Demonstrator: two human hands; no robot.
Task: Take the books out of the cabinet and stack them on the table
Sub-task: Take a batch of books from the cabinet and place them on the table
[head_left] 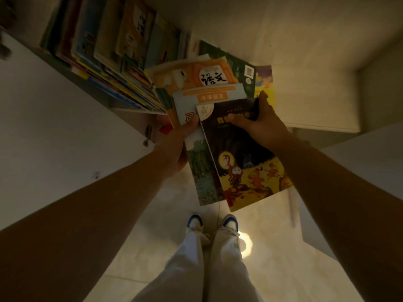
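The white cabinet [65,118] stands open, its shelf packed with a row of upright books [104,59] waiting to come out. A fanned bundle of pulled books [209,88] hangs above the tiled floor [174,214]; no worktop is visible. The dark-covered storybook [244,162] lies on top, probably being squared onto the bundle. The left hand [176,144] cradles the pile from beneath, fingers curled round its edge. The right hand [259,120] pinches the storybook's top edge.
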